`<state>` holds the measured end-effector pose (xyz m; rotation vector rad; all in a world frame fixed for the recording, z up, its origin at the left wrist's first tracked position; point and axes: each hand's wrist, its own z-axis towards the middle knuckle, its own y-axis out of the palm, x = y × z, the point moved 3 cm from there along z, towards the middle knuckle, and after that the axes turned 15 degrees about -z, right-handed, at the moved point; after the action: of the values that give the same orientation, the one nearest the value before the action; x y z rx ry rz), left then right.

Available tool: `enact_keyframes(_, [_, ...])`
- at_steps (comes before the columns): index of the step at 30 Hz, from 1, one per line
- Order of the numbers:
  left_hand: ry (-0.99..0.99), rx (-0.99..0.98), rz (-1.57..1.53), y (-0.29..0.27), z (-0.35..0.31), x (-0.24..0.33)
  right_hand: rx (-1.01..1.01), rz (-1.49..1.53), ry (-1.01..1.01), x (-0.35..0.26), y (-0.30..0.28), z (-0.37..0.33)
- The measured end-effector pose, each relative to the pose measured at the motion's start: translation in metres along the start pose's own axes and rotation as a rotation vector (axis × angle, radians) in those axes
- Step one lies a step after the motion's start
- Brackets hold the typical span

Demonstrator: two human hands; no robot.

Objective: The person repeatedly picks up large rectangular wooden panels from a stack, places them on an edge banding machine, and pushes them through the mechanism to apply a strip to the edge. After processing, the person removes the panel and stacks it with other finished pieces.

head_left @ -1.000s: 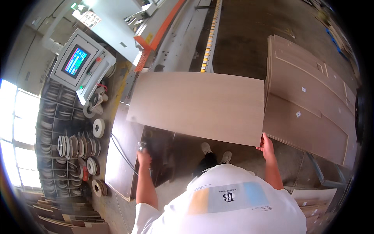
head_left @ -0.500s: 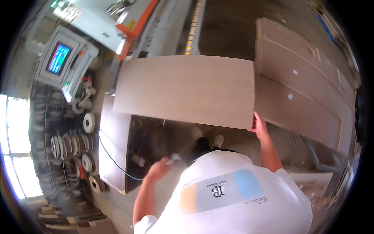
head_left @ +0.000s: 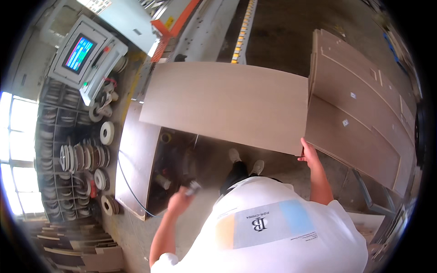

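Observation:
A large flat beige-brown panel (head_left: 223, 104) lies ahead of me, its far left part on the machine. My right hand (head_left: 308, 152) grips its near right corner, thumb on the edge and fingers curled at the underside. My left hand (head_left: 180, 201) is closed around a small silver-grey tool (head_left: 193, 187), held low and apart from the panel. Blur hides the tool's exact kind. A thin blue hose (head_left: 132, 195) curves from the side table towards my left forearm; I cannot tell whether it joins the tool.
A pale-topped side table (head_left: 136, 154) with a dark open side stands at the left. Beyond it are a control screen (head_left: 79, 53) and rolls of edge banding (head_left: 84, 158). More brown panels (head_left: 359, 109) are stacked at the right. A roller track (head_left: 243, 34) runs ahead.
My left hand with the tool has moved left, closer to the side table. My right hand keeps its hold on the panel's corner. The whole view has shifted slightly.

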<state>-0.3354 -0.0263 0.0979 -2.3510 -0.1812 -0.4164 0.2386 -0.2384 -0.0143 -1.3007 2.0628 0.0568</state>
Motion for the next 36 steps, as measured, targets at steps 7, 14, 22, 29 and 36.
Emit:
enact_keyframes(7, [0.205, -0.265, 0.117, 0.034, -0.018, 0.072, -0.068, -0.141, 0.021, 0.004, -0.008, 0.013])
enact_keyframes(14, [-0.059, 0.552, -0.360, -0.044, 0.056, -0.115, 0.108, 0.032, 0.008, -0.003, 0.009, 0.015])
enact_keyframes(22, [-0.234, 0.685, -1.451, -0.091, 0.151, -0.144, 0.149, 0.042, 0.020, -0.026, 0.014, -0.009])
enact_keyframes(29, [0.188, 0.264, -1.357, -0.055, 0.203, 0.000, 0.170, 0.052, 0.002, -0.045, 0.001, -0.030])
enact_keyframes(36, [0.400, -0.369, -0.333, 0.044, 0.150, 0.056, 0.147, 0.067, -0.005, -0.038, 0.005, -0.033])
